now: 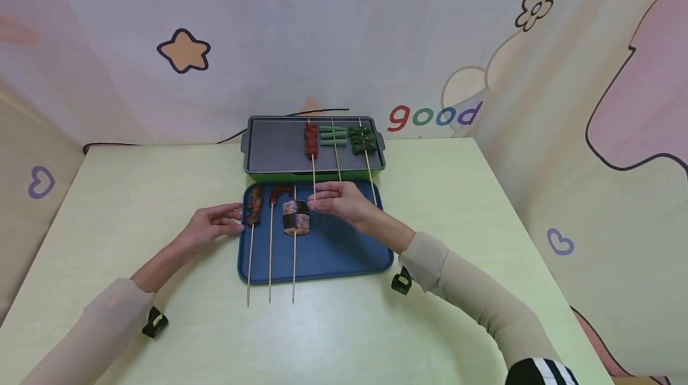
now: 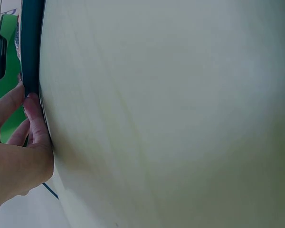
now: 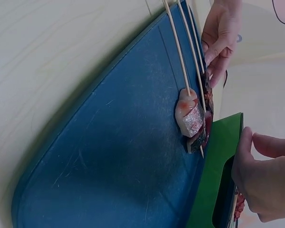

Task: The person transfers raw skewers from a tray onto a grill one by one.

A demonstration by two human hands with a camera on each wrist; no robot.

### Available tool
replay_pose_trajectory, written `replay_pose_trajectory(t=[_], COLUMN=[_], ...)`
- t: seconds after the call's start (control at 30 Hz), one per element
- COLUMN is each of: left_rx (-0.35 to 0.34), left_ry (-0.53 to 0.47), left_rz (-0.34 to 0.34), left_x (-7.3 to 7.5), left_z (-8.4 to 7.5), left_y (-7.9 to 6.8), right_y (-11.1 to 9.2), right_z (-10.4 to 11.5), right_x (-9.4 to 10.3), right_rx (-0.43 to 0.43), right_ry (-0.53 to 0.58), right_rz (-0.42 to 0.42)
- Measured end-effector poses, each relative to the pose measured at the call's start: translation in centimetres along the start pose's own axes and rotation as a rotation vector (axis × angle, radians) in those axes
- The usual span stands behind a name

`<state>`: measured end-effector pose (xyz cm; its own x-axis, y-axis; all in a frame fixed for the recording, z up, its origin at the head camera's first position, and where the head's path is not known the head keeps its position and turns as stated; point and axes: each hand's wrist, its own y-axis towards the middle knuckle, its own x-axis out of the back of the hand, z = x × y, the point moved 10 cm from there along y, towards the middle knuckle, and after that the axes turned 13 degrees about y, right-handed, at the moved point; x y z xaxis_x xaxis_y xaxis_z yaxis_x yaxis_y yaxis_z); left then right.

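Pale worktop (image 1: 344, 337) before me: the right hand (image 1: 346, 205) pinches the red skewer (image 1: 311, 140) by its stick, meat over the grill (image 1: 276, 143); the left hand (image 1: 215, 224) touches the blue tray (image 1: 344, 261), fingers loose, at its left edge. I'd keep the skewer level, clear of the green-stalk one (image 1: 333, 135).

Left hand (image 2: 21, 164): cropped by your left wrist view's left edge.
Blue tray (image 3: 109, 137): cut off at bottom of your right wrist view.
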<state>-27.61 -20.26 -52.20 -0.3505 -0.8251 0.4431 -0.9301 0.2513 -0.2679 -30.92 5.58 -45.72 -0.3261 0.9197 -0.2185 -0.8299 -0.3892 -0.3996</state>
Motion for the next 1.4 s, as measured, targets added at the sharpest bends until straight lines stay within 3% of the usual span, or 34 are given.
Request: replay_pose_trajectory(t=[0.37, 0.63, 0.87, 1.07, 1.23, 1.4], left_rx=[0.013, 0.013, 0.021, 0.011, 0.026, 0.022], left_ry=[0.001, 0.005, 0.015, 0.013, 0.022, 0.016], left_rz=[0.001, -0.004, -0.003, -0.006, 0.002, 0.003], left_x=[-0.1, -0.1, -0.1, 0.0, 0.1, -0.1], left_z=[0.0, 0.1, -0.1, -0.1, 0.1, -0.1], left_y=[0.0, 0.2, 0.1, -0.1, -0.2, -0.1], right_y=[-1.4, -5.0, -7.9, -8.3, -7.1, -5.7], right_z=[-0.7, -0.5, 1.7, 3.1, 1.0, -1.7], right_x=[0.1, 2.0, 6.3, 12.1, 15.9, 17.2], right_rx=[-0.076, -0.028, 0.078, 0.160, 0.118, 0.075], right_ry=[0.045, -0.050, -0.128, -0.210, -0.122, -0.057], right_rz=[0.039, 0.106, 0.135, 0.015, -0.061, -0.010])
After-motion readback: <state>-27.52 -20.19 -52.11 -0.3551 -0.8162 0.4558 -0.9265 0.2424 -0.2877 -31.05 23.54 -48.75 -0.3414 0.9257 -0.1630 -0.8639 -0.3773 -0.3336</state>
